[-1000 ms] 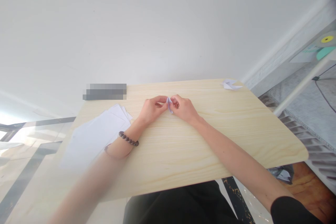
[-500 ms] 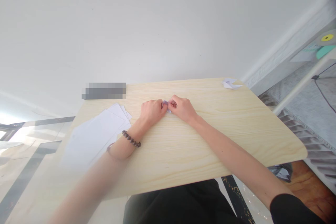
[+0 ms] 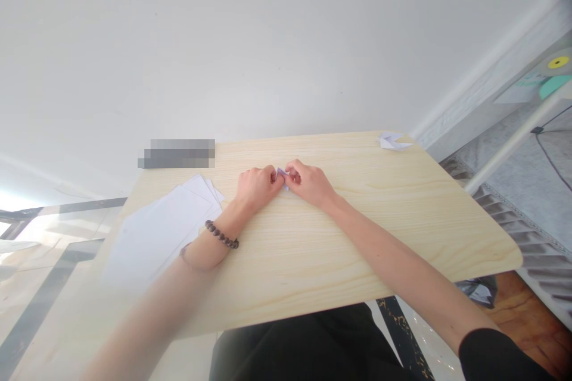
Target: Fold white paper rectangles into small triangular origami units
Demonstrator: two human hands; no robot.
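Turned since one second ago: left hand (image 3: pixel 258 186), now knuckles up, fingers curled. Item: small folded white paper (image 3: pixel 281 171), partly hidden, between both hands, toward 12 o'clock of the wood-grain tabletop (image 3: pixel 357 172). Left hand, at its 9 o'clock, pinches it; right hand (image 3: pixel 310 183), at 3 o'clock, likewise. Beaded bracelet (image 3: pixel 222 235), dark, left wrist, between 7 and 8. Loose white paper sheets (image 3: pixel 156 232), overlapping, at 8. Pointed folded-paper form (image 3: pixel 393 141), between 2 and 3, well apart.
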